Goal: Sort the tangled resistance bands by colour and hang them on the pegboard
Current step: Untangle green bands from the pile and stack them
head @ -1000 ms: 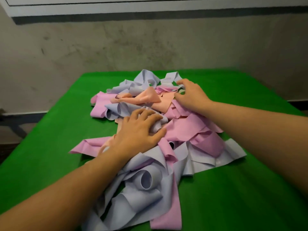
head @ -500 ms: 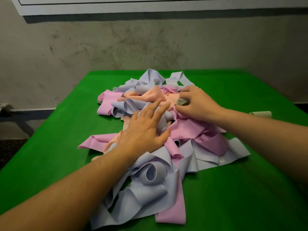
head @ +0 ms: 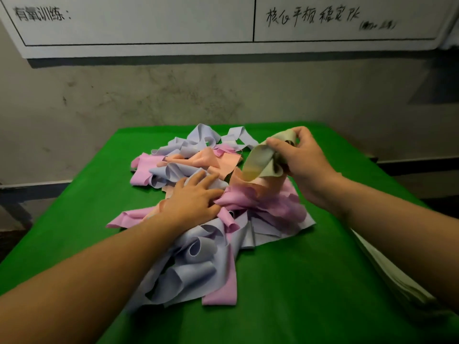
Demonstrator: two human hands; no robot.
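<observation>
A tangled heap of resistance bands lies on the green table (head: 310, 281): lavender bands (head: 188, 266), pink bands (head: 260, 202) and peach bands (head: 213, 160). My right hand (head: 303, 157) grips a pale olive-green band (head: 263, 160) and holds it lifted above the right side of the heap; its lower end still runs into the pile. My left hand (head: 193, 197) presses flat on the middle of the heap with its fingers straight.
A white board (head: 149, 23) with handwritten characters hangs on the stained wall behind the table. A pale flat strip (head: 392, 276) lies along the table's right edge under my right forearm. No pegboard is in view.
My right hand has pulled a pale green band up out of the pile and lifted it. My left hand stays pressed on the heap. The view has tilted upward, showing the white board.
</observation>
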